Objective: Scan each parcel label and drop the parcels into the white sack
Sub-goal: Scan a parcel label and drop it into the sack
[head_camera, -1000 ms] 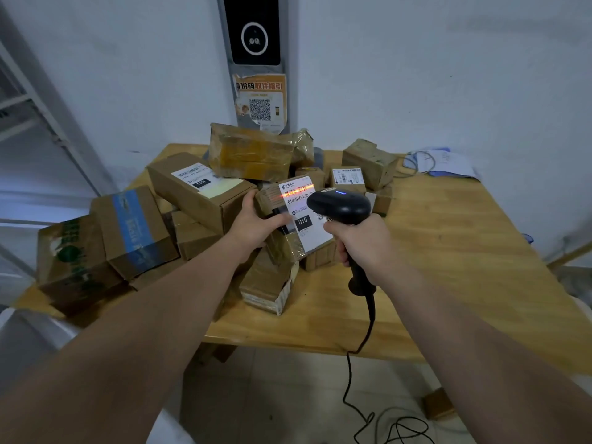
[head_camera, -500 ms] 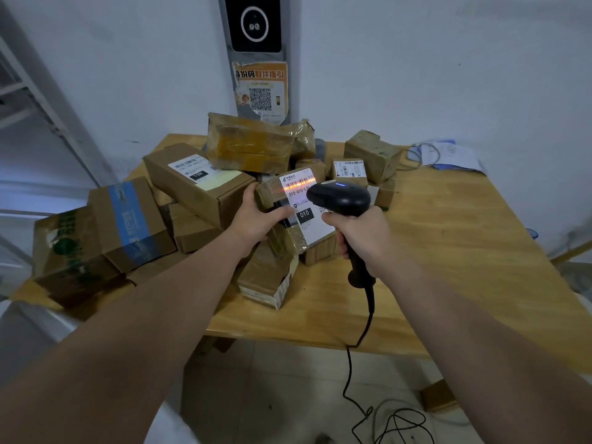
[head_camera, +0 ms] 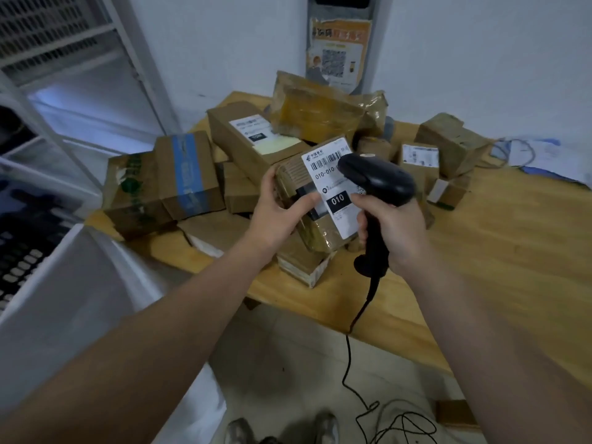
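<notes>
Held parcel: small brown tape-wrapped cardboard parcel (head_camera: 320,233), raised above the heap near the table's front edge, tilted.
Label: white printed shipping label (head_camera: 330,177) on the parcel's upper face (code "010" legible), partly covered by the scanner head.
Left hand (head_camera: 275,216): gripping the parcel's left side, thumb laid across the label's edge.
Right hand (head_camera: 395,233): wrapped round the handle of a black pistol-shaped barcode scanner (head_camera: 378,177), head just over the label.
Scanner cable (head_camera: 348,347): black, hanging from the handle to the floor.
White sack (head_camera: 80,293): lower left, beside the table's near-left corner, well apart from the held parcel; mouth not discernible.
Remaining parcels: heap of brown cardboard boxes (head_camera: 250,139) on the light wooden table (head_camera: 480,257).
</notes>
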The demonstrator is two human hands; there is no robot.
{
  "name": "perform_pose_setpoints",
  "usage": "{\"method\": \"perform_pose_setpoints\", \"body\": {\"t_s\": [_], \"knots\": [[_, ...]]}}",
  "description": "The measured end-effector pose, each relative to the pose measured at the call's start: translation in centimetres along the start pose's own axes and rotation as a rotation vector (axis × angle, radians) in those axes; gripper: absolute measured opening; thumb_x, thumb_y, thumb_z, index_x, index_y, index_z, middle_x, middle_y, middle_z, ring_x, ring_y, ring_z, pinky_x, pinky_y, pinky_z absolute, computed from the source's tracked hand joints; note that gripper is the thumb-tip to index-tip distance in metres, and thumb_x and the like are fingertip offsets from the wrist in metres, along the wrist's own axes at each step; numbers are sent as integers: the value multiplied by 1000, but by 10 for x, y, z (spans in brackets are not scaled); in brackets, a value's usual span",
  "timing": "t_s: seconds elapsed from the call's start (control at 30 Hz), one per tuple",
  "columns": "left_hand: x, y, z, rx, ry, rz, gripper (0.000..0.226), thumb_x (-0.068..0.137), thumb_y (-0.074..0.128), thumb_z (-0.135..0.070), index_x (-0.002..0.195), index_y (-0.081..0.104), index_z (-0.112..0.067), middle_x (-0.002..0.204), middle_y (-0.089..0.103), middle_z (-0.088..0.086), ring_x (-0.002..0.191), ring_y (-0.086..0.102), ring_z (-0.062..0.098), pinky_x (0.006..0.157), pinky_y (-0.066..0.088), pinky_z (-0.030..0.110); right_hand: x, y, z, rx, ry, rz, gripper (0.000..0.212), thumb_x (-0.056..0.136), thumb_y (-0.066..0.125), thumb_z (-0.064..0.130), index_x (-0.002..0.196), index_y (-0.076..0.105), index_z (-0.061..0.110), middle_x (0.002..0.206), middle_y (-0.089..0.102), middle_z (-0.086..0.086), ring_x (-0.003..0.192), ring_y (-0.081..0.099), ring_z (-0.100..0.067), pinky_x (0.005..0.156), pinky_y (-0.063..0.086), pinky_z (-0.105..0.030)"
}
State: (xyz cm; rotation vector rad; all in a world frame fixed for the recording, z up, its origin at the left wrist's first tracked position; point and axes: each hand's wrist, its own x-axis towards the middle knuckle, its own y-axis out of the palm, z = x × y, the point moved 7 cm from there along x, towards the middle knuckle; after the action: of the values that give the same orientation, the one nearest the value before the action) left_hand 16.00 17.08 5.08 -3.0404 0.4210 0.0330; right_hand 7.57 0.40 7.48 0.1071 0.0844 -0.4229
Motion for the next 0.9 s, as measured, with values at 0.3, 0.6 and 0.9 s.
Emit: {"method": "perform_pose_setpoints", "body": {"t_s": [0.3, 0.6, 0.9], "knots": [[-74, -182, 64, -56, -67, -351, 68, 86, 66, -34, 139, 24, -35, 132, 50, 1, 117, 55, 20, 74, 54, 18, -33, 155, -62, -83, -9, 370, 40, 89, 66, 12, 54, 53, -5, 49, 48, -15, 47, 46, -27, 62, 43, -34], [-174, -352, 199, 86, -331, -589, 88, 68, 78, -54, 138, 29, -33, 133, 49, 6, 120, 53, 22, 93, 51, 36, -91, 301, -203, -292, 319, 510, 31, 84, 72, 7, 58, 58, 12, 41, 53, 8, 39, 51, -4, 46, 42, -19], [-189, -392, 372, 505, -750, -542, 96, 70, 82, -38, 141, 19, -28, 127, 35, 16, 108, 49, 40, 88, 50, 50, -113, 360, -341, -592, 437, 575, 13, 87, 66, 22, 86, 54, 25, 56, 58, 17, 56, 55, -1, 52, 39, -19]]}}
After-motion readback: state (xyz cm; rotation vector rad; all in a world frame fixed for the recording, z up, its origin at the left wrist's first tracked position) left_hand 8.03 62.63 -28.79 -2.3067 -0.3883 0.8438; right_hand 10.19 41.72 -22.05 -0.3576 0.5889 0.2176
